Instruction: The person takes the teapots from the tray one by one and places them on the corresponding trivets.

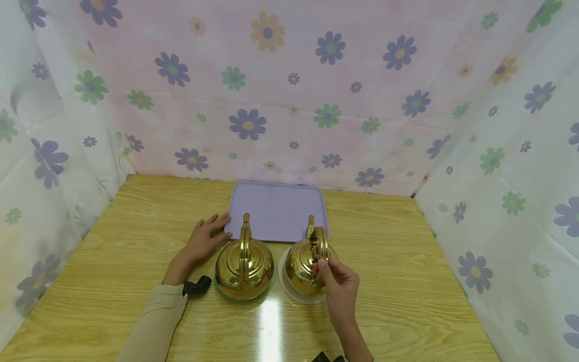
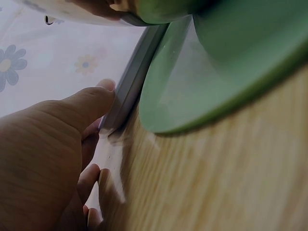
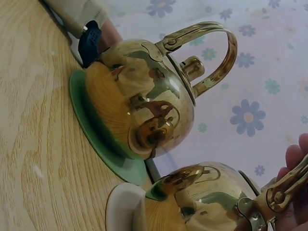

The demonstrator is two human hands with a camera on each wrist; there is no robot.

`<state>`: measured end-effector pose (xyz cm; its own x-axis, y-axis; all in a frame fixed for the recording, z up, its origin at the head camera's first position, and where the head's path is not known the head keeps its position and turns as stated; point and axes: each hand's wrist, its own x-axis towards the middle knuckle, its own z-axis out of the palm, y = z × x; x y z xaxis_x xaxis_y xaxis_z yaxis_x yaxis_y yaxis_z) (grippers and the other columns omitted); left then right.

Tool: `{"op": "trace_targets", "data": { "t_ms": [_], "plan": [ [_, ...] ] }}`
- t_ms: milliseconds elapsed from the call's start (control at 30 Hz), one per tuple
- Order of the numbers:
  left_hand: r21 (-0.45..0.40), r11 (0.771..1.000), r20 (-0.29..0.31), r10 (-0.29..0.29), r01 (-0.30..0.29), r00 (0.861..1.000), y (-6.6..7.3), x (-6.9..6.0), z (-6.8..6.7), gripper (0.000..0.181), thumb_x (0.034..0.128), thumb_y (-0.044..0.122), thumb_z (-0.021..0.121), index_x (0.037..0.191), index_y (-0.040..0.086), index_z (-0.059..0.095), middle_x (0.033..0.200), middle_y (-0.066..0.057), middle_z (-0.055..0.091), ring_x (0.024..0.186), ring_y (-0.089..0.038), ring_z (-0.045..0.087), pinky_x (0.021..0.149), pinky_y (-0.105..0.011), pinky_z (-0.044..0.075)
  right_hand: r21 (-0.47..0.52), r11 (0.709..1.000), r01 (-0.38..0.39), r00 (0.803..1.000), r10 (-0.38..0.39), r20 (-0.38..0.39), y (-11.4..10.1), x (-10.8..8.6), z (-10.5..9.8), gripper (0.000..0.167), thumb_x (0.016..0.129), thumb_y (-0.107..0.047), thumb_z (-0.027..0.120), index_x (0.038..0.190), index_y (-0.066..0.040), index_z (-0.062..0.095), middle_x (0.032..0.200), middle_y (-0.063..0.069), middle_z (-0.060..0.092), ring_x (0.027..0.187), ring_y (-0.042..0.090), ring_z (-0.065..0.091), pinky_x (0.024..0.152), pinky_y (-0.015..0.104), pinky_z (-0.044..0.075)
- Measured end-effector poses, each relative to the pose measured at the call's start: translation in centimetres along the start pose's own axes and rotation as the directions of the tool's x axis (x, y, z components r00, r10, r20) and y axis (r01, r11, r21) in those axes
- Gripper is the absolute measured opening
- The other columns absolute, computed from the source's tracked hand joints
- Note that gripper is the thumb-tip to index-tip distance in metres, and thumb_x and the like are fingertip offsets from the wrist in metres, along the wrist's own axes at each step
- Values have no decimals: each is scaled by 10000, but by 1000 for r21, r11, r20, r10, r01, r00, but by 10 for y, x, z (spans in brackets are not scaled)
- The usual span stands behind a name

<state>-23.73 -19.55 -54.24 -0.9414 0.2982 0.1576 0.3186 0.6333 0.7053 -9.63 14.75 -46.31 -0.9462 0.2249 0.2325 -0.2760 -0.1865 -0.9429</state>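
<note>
Two shiny gold kettles with arched handles stand side by side. The left kettle (image 1: 260, 279) sits on a green plate (image 3: 86, 120). Under the right kettle (image 1: 300, 274) lies a white plate (image 1: 287, 291); whether the kettle's base touches it I cannot tell. My right hand (image 1: 341, 289) holds the right kettle's handle (image 3: 298, 178) between thumb and fingers. Fingers extended, my left hand (image 1: 204, 242) touches the left edge of a lilac tray (image 1: 280, 208) behind the kettles. In the left wrist view, the thumb (image 2: 94, 101) rests against the tray's rim (image 2: 122, 91).
Everything stands on a wood-grain table (image 1: 389, 241). Flower-printed cloth (image 1: 289, 90) hangs behind it and along both sides. A black wrist device (image 1: 197, 286) sits at my left cuff, close to the left kettle.
</note>
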Motion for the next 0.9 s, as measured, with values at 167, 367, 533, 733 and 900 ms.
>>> {"op": "trace_targets", "data": {
  "t_ms": [167,367,533,733,900],
  "plan": [
    [-8,1000,-2,0,0,1000,0,1,1,591,1007,243,650,1497,-22,454,1600,-160,378,1505,-489,222,1208,-679,19,-1,1000,-15,1000,15,1,-1,1,0,254,986,12,627,994,265,638,778,-5,746,710,99,694,700,242,602],
    [-2,1000,-5,-7,7,1000,1,2,2,582,1007,229,648,1493,-29,456,1596,-159,381,1503,-488,228,1212,-671,18,10,1000,-19,999,18,30,-2,5,-2,236,1002,5,599,981,232,659,785,-18,755,745,81,712,722,233,604],
    [-9,1000,-6,-15,15,1000,3,2,2,575,1004,209,650,1489,-33,458,1595,-159,382,1506,-483,228,1218,-663,10,-6,1000,-30,998,30,56,-1,8,-5,280,1020,-20,579,969,248,642,786,-21,754,809,101,724,778,254,607],
    [-22,1000,-15,-9,8,1000,2,4,2,579,1004,219,653,1488,-34,462,1594,-166,387,1503,-486,232,1215,-669,9,-26,999,-37,996,39,82,0,12,-8,304,1034,-38,560,987,253,635,811,-20,755,812,98,721,803,256,603],
    [-12,1000,-8,-4,4,1000,0,5,4,584,1015,260,640,1500,-10,460,1603,-148,381,1509,-474,229,1218,-665,14,-59,998,-33,996,38,85,-1,13,-12,319,1049,-44,529,1068,261,622,840,-24,762,799,87,724,774,237,600]
  ]
}}
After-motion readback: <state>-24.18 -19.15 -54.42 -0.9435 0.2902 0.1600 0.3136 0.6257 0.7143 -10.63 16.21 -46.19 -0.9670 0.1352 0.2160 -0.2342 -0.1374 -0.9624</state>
